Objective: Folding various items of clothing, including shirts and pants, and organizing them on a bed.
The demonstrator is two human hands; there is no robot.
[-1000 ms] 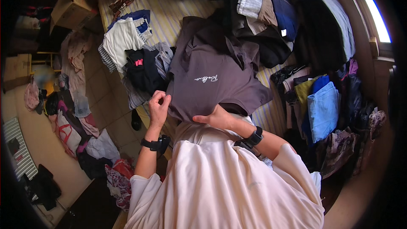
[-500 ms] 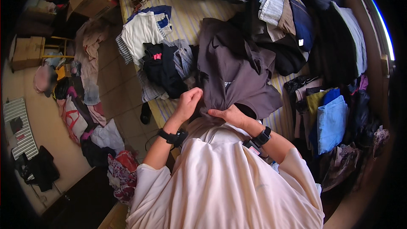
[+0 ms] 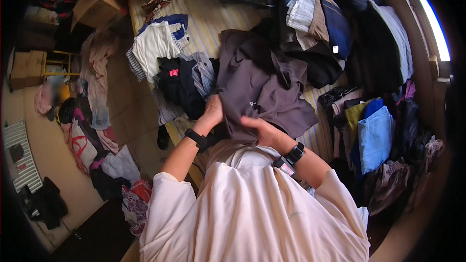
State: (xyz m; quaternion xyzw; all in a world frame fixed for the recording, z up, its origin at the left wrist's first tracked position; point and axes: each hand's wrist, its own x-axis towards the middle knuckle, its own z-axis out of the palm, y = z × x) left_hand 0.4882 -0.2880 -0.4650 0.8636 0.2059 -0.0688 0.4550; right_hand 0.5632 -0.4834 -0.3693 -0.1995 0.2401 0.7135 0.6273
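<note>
A dark brown-grey garment (image 3: pixel 262 82), its kind unclear, lies loosely spread on the striped bed cover in front of me, with a small white mark near its middle. My left hand (image 3: pixel 212 112) is closed on its left edge. Close to my body, my right hand (image 3: pixel 267 132) rests against the near part of the cloth with the thumb stretched out and apart. Its other fingers are partly hidden and slightly blurred. Each wrist wears a black strap. Left of the garment lies a black top (image 3: pixel 180 85) with a pink patch, beside a white shirt (image 3: pixel 154 44).
The striped cover (image 3: pixel 204 24) runs under the clothes. Folded trousers (image 3: pixel 335 29) are stacked at the far right, with folded jeans (image 3: pixel 374 138) nearer. A cardboard box (image 3: pixel 99 1) stands far left. More clothes (image 3: pixel 99 131) lie piled on the left past the tiled floor (image 3: pixel 128 102).
The garment's upper part has folded down and shifted. My left hand has risen slightly along its left edge. My right thumb has lifted off the cloth it was pressing.
</note>
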